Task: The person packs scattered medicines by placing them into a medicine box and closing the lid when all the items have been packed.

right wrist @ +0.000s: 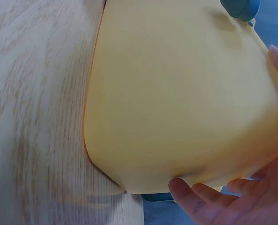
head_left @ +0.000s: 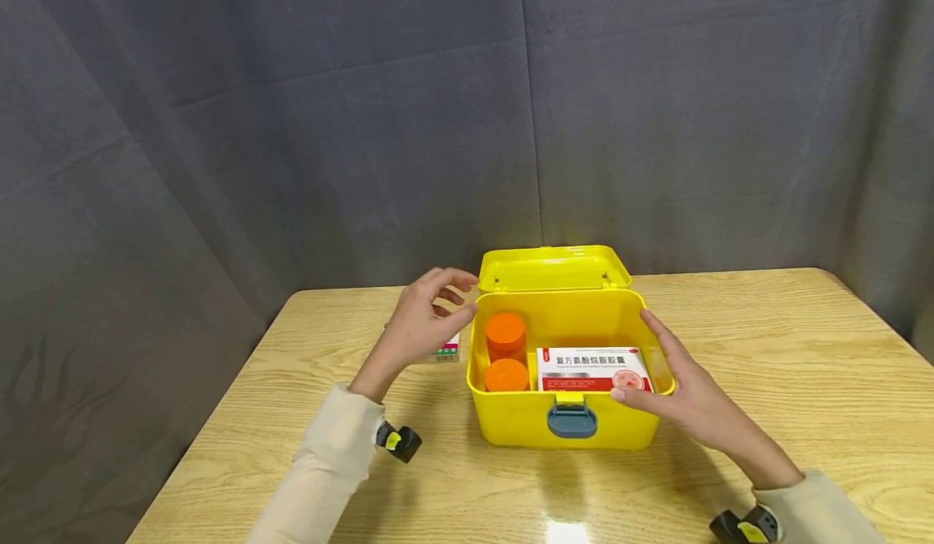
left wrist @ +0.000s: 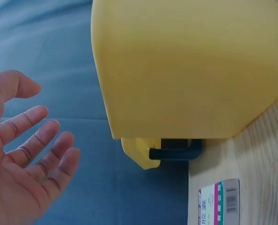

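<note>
A yellow lidded box (head_left: 569, 426) stands on the table, its lid (head_left: 550, 268) tipped back at the far side. Inside, two orange-capped jars (head_left: 506, 331) sit at the left, and a white and red capsule carton (head_left: 593, 368) lies at the right. My left hand (head_left: 426, 317) hovers by the box's left rim, fingers loosely bent, holding nothing; the left wrist view shows a gap between them. With the thumb at the front rim and fingers at the far right corner, my right hand (head_left: 693, 398) holds the box's right end. The right wrist view shows those fingertips (right wrist: 181, 190) against the wall.
A small carton with pink and green stripes (left wrist: 218, 204) lies left of the box, partly hidden behind my left hand in the head view. A grey-blue latch (head_left: 572, 422) hangs on the box's front. Grey curtain (head_left: 409, 122) hangs behind the wooden table (head_left: 788, 349).
</note>
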`<act>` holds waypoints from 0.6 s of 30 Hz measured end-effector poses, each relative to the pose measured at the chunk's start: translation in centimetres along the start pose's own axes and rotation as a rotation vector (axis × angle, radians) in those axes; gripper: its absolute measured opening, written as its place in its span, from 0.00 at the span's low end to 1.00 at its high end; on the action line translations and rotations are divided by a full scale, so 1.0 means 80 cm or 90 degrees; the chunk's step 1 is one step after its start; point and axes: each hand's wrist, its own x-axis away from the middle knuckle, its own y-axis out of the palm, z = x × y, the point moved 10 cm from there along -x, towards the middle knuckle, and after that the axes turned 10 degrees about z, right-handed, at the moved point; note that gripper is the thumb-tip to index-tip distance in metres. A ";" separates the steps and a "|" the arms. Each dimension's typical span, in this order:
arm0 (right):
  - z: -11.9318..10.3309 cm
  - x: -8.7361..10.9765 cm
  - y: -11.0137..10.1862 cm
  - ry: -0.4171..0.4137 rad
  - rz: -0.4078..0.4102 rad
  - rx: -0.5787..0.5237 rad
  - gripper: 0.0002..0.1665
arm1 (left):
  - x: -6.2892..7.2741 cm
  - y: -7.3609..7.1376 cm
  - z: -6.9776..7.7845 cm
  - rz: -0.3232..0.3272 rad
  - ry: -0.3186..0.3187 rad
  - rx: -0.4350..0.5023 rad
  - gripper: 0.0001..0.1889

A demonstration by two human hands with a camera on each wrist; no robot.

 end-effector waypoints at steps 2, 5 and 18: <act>0.000 0.000 0.000 0.002 0.000 0.000 0.63 | 0.000 -0.003 -0.004 0.005 -0.002 -0.004 0.14; 0.000 0.001 0.000 0.005 0.001 0.002 0.63 | 0.000 -0.007 -0.009 0.012 -0.005 -0.007 0.14; 0.001 0.001 0.000 0.006 0.002 0.007 0.63 | 0.002 -0.018 -0.040 0.011 -0.045 -0.013 0.16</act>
